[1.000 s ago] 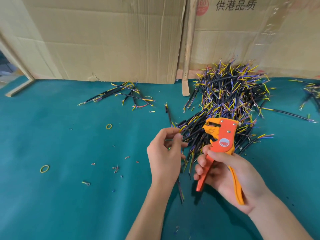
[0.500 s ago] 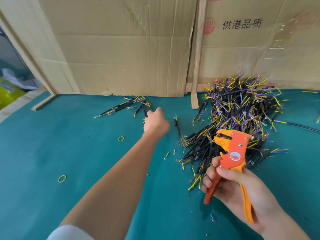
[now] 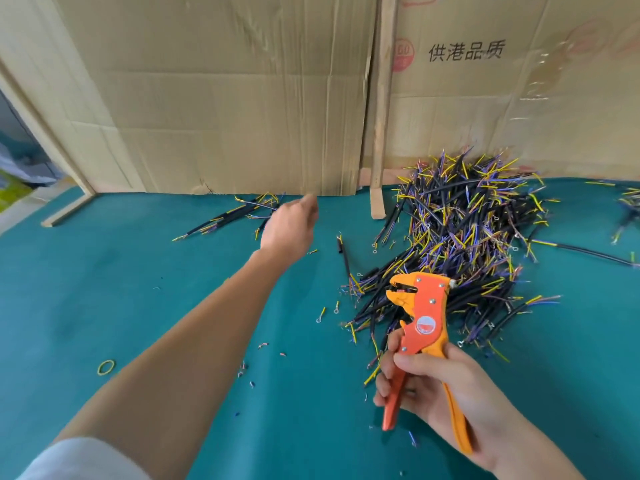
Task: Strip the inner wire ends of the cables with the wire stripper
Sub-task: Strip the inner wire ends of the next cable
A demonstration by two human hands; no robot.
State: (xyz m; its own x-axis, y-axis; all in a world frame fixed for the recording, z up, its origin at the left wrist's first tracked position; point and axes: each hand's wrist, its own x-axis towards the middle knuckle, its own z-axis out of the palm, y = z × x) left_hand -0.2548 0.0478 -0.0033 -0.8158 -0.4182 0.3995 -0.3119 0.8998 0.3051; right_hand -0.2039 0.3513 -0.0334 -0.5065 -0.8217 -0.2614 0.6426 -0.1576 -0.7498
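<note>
My right hand (image 3: 433, 382) grips the orange wire stripper (image 3: 424, 308) by its handles, jaws up and pointing left, in front of the big heap of black cables (image 3: 460, 244) with yellow and purple inner wires. My left hand (image 3: 289, 228) is stretched far forward over the teal table (image 3: 104, 289), beside a small pile of cables (image 3: 232, 213) at the back. Its fingers point ahead, blurred, and I see no cable in them. One loose black cable (image 3: 344, 258) lies between the two piles.
Cardboard sheets (image 3: 225, 98) and an upright wooden strip (image 3: 377, 133) wall off the back of the table. A yellow rubber band (image 3: 105, 367) and small bits of stripped insulation (image 3: 242, 368) lie near my left forearm. More cables (image 3: 628, 202) sit at the far right edge.
My left hand left its place beside the stripper, where it pinched a cable, and reached out to the small back pile, now without that cable. The right hand keeps the stripper.
</note>
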